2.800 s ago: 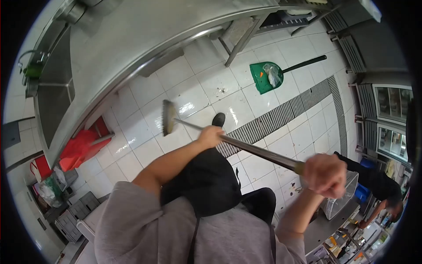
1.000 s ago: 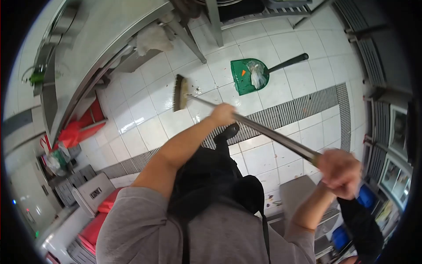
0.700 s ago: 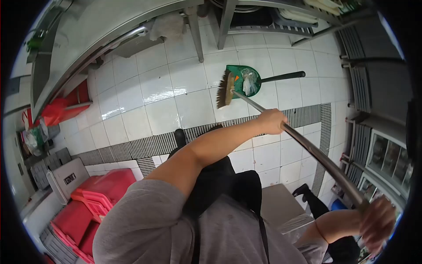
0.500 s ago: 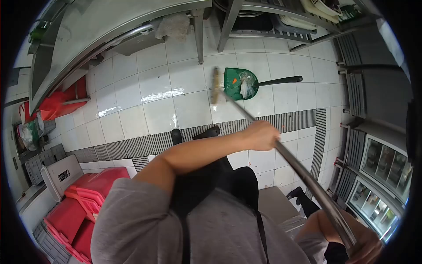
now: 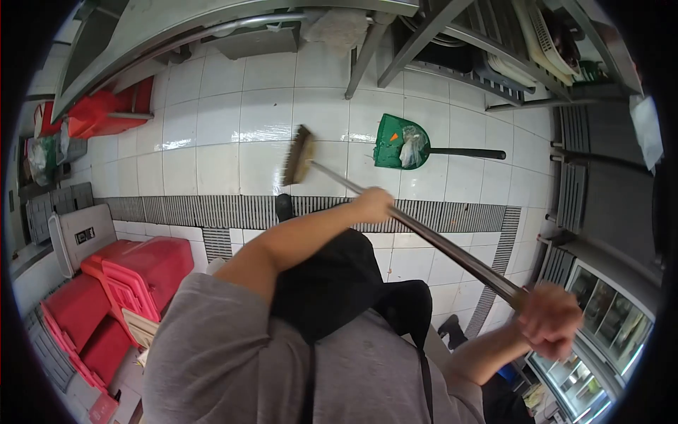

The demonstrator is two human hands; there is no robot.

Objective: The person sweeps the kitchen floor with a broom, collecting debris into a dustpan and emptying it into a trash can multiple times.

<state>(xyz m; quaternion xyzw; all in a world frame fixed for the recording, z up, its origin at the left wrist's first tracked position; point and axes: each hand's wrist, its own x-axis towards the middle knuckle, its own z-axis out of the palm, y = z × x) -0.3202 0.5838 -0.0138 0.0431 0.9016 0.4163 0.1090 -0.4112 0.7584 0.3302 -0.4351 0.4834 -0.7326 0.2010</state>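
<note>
A broom (image 5: 299, 155) with a wide bristled head is on the white tiled floor, its long metal handle slanting down to the right. My left hand (image 5: 373, 205) is wrapped round the lower part of that handle. Near the handle's top end, my right hand (image 5: 551, 321) is closed around it, slightly blurred. To the right of the broom head lies a green dustpan (image 5: 385, 157), its black handle pointing right. Inside it are a crumpled clear plastic piece (image 5: 413, 147) and a small orange scrap (image 5: 394, 137). A gap of floor separates the bristles from the pan.
Striped drain grating (image 5: 176, 215) crosses the floor by my feet. A steel table (image 5: 233, 21) and a metal rack (image 5: 487, 42) stand ahead. Red plastic bins (image 5: 148, 272) are at left, glass-door fridges (image 5: 614, 311) at right. Another person's foot (image 5: 450, 326) shows behind my right arm.
The broom head has swung left, away from the dustpan, and turned so its bristles show. Both hands moved left with the handle, the right one also rising in view. The camera view has shifted.
</note>
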